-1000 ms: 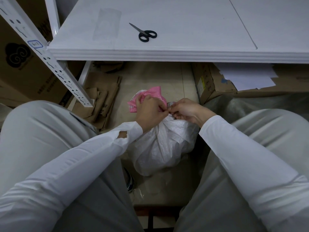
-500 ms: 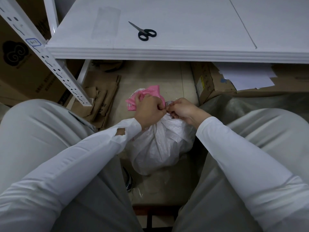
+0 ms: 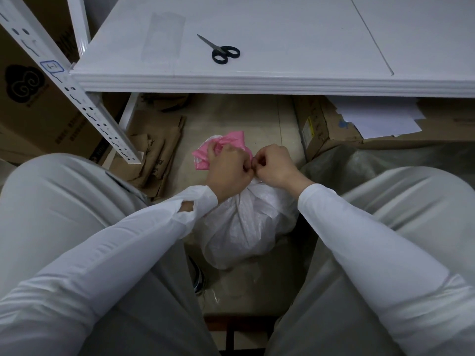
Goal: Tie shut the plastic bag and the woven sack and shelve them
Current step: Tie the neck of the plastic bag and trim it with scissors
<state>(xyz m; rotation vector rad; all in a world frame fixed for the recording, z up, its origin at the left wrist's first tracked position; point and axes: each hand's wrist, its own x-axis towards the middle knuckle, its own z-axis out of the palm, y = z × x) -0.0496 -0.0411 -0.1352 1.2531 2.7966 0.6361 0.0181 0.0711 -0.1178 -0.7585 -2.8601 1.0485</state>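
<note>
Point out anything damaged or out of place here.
The white left sleeve has a torn hole near the wrist, skin showing through. Also, flattened brown cardboard pieces lie scattered on the floor beside the white shelf post.

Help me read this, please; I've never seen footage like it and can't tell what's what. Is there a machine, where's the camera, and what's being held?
There is no machine here. These are a person's two bare hands, filmed by one wide-angle camera worn on the head and looking down. The white sleeves and pale trousers at the sides belong to that person. Between the knees, on the floor, is a white woven sack. The left hand grips its gathered neck, with pink plastic poking out beyond the fingers. The right hand pinches the neck beside it. Above, a white shelf carries black scissors. A cardboard box sits below the shelf on the right.
</note>
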